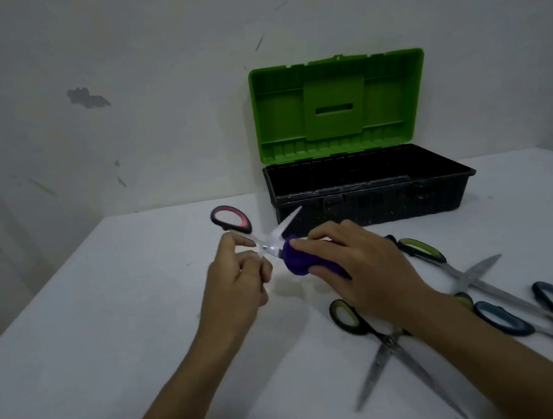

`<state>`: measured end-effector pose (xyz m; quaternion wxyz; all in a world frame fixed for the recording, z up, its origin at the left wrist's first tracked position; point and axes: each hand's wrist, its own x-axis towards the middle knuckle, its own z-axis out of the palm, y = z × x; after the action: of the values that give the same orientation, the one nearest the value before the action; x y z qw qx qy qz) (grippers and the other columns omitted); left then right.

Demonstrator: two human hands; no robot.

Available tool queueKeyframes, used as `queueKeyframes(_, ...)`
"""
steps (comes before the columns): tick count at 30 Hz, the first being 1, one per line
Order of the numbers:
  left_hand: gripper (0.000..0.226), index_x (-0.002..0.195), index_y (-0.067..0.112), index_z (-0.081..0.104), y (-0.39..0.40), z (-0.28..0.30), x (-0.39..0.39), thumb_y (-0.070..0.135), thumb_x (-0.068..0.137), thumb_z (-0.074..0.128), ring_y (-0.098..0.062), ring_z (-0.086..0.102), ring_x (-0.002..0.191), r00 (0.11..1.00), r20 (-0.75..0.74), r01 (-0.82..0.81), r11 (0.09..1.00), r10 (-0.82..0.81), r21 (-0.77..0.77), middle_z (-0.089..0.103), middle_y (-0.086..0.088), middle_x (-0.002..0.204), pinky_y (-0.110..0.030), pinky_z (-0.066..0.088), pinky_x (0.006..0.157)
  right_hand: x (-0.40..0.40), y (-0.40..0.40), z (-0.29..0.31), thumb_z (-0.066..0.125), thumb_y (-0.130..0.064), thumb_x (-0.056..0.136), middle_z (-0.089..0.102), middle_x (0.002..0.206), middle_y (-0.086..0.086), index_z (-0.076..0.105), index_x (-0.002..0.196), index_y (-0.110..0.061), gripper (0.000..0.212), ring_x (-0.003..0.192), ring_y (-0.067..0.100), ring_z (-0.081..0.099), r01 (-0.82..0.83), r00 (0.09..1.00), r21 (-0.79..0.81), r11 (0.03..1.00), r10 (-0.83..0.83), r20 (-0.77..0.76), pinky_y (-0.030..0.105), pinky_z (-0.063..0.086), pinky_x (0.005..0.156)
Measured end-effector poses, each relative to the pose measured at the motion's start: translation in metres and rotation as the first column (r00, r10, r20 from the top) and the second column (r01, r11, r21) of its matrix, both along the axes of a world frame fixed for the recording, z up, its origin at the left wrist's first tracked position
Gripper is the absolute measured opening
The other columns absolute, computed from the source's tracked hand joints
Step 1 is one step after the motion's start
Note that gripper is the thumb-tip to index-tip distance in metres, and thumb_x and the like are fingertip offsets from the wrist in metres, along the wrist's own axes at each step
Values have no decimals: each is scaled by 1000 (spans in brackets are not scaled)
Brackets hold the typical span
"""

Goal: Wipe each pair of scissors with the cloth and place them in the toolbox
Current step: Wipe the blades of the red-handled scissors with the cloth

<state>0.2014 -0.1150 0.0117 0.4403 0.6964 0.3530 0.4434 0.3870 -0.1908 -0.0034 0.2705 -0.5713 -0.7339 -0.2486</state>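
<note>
Left hand (238, 275) grips the red-handled scissors (260, 233) near the pivot, blades spread. Right hand (353, 262) clutches the purple cloth (296, 258) around one blade. Risk: the exposed edge may nick fingers; the toolbox (370, 195) stands open beyond both hands.

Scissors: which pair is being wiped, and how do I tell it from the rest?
The red-handled scissors, held off the table by the left hand while the right hand rubs the purple cloth on the blades. The green-handled and blue-handled pairs lie on the table.

Left hand (238, 279) pinching — right hand (357, 262) curled, gripping, arms extended.
</note>
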Motion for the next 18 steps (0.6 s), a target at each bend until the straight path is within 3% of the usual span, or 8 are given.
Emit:
queueKeyframes(3,21,92,20,48,13,3,-14,2,97,37,-11,41,49,992,71,-102,994,100,26,57,-2,67,-27,34,46,15,0,-6,79,-22,78,61,110,-4,62,124,-19,49,88,15,55,82,997,16,997,-82,0,18,38,65)
queueKeyframes(6,16,100,18,48,20,1,-21,5,98,39,-8,44,47,986,24,-164,984,163,69,59,2,67,-28,37,48,16,1,-6,72,-21,85,60,111,-2,62,126,-17,42,88,17,54,112,991,114,987,-103,-85,24,47,63)
queueKeyframes(8,14,102,15,49,16,-4,-16,6,98,39,-8,47,48,990,-28,-134,988,136,75,60,3,68,-29,41,48,6,1,0,66,-25,89,60,113,0,62,128,-16,41,90,16,54,53,994,163,985,-37,-102,25,49,68)
queueKeyframes(11,12,101,14,50,4,-10,1,6,100,40,-9,50,54,997,-63,-39,998,42,59,59,-1,72,-24,42,49,-9,3,-1,73,-26,84,62,115,2,61,129,-15,47,93,15,55,-14,1000,101,995,17,-24,23,48,72)
queueKeyframes(14,12,102,14,48,-1,-5,9,4,99,40,-6,45,49,1000,8,6,1000,-6,28,58,-2,71,-20,38,45,-5,4,-5,75,-28,82,60,113,-1,59,129,-19,50,95,13,55,28,996,25,999,-25,-88,20,47,70)
queueKeyframes(18,18,100,16,46,3,-2,3,2,97,36,-8,34,44,989,147,-12,994,28,-111,54,-3,69,-18,27,38,13,1,-3,74,-27,83,60,107,-3,62,125,-19,45,90,15,56,130,981,59,990,-119,-154,22,49,66)
